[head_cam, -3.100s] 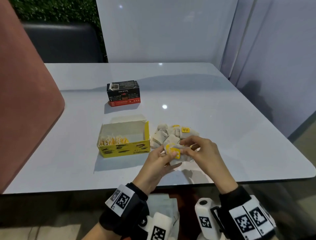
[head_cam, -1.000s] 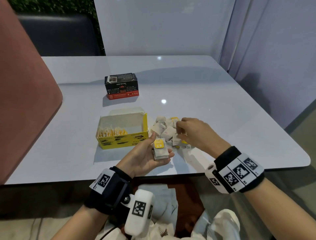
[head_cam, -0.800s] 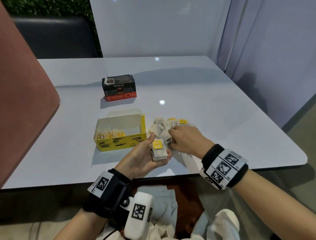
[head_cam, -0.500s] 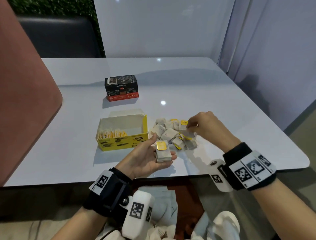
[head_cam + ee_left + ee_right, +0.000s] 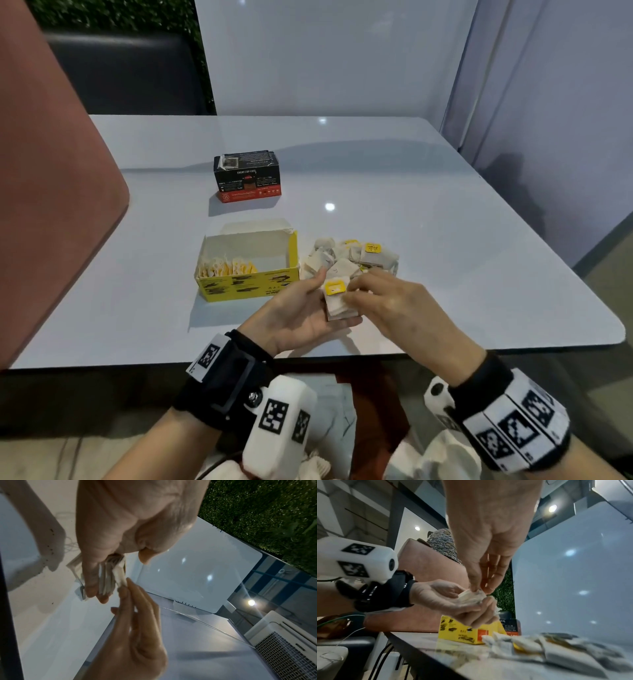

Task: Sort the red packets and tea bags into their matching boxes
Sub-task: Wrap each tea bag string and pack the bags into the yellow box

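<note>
Looks like a café or office lounge booth. A glossy white table is sitting between a pink upholstered seat back and a dark padded bench; white partition panels are closing off the far edge, artificial greenery wall behind, recessed ceiling spotlights glowing overhead.

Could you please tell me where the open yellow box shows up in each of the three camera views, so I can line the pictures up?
Head: the yellow box sits left of centre on the table, beside the loose tea bags.
Left wrist: not in it.
Right wrist: low in the middle, behind and below the left hand.
Shared landmark: the stack of tea bags that the left hand holds, seen in all three.
</note>
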`<state>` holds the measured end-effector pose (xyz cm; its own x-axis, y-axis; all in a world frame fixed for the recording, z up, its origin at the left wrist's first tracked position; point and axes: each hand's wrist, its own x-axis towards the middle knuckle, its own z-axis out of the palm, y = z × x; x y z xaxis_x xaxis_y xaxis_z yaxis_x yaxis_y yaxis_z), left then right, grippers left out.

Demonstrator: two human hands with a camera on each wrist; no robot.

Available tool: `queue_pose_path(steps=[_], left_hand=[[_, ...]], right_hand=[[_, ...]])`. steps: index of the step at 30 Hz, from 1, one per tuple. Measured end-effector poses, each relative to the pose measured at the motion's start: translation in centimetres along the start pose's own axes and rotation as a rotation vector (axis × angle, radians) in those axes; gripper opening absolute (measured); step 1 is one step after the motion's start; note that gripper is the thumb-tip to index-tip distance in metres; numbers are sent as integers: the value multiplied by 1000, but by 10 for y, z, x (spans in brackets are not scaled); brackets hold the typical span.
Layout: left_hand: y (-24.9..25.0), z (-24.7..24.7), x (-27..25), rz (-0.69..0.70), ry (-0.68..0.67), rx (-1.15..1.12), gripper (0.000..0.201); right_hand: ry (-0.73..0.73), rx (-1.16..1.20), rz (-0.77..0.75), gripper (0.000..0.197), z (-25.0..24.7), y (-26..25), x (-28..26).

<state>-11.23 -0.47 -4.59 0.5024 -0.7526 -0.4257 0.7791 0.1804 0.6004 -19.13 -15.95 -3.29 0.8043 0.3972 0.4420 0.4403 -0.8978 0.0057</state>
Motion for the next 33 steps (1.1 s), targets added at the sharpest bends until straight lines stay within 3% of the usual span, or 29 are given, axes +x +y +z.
queue_pose_path(steps=[9, 11, 14, 19, 23, 27, 33], left_hand=[[-8, 1, -2, 64, 12, 65, 29], [-10, 0, -3, 78, 37, 89, 25], [-9, -3, -5, 108, 126, 110, 21], [-4, -7, -9, 150, 188, 148, 20], [-5, -5, -8, 155, 183, 169, 22], [-5, -3, -9, 140, 214, 149, 20], [-6, -4, -12, 41, 213, 40, 21]], right_hand=[[-72, -87, -20, 23, 7, -10, -7], [-85, -5, 19, 25, 7, -13, -6], [-61, 170, 225, 25, -1, 4, 2], [-468, -11, 769, 28, -6, 58, 19], [-660, 75, 894, 36, 19, 64, 25], [-624, 278, 929, 33, 25, 69, 25], [-465, 583, 958, 22, -10, 79, 18]])
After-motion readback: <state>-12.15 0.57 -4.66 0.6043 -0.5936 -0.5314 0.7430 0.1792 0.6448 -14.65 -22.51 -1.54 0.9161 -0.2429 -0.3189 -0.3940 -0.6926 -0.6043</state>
